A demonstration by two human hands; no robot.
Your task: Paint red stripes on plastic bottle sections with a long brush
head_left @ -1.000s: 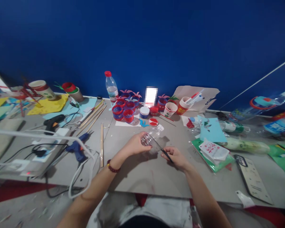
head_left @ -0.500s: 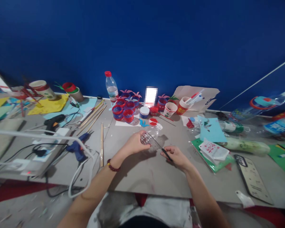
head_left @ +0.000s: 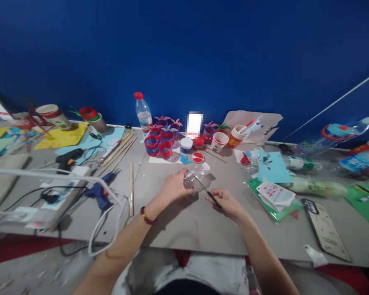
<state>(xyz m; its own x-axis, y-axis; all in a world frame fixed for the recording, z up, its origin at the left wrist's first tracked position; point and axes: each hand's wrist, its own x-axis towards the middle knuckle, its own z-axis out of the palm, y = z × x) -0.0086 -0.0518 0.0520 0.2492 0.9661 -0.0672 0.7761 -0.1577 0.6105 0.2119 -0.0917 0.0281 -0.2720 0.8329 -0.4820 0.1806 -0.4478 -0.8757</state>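
My left hand [head_left: 176, 183] is wrapped round the side of a clear plastic bottle [head_left: 200, 180], held just over the table with a whitish end pointing up and right. In my right hand [head_left: 223, 200] is a slim black-handled cutting tool [head_left: 213, 198] with a long thin metal blade. The blade slants up and left across the bottle, close to my left fingers. Whether it has cut into the plastic, and whether it is a knife or scissors seen edge-on, I cannot tell. Just beyond the bottle lie a red-and-white disc [head_left: 198, 157] and a blue paper cutout [head_left: 185, 159].
Several red and blue cups [head_left: 165, 150] stand behind, beside a water bottle [head_left: 144, 114]. Leftward are wooden sticks [head_left: 131, 188], a blue glue gun [head_left: 100, 193] and a power strip [head_left: 55, 205] with loose cables. A phone [head_left: 326, 229] and light blue paper [head_left: 273, 168] lie rightward.
The bottle has turned slightly in my left hand, its whitish end now a little higher. My right hand and the tool have shifted slightly left.
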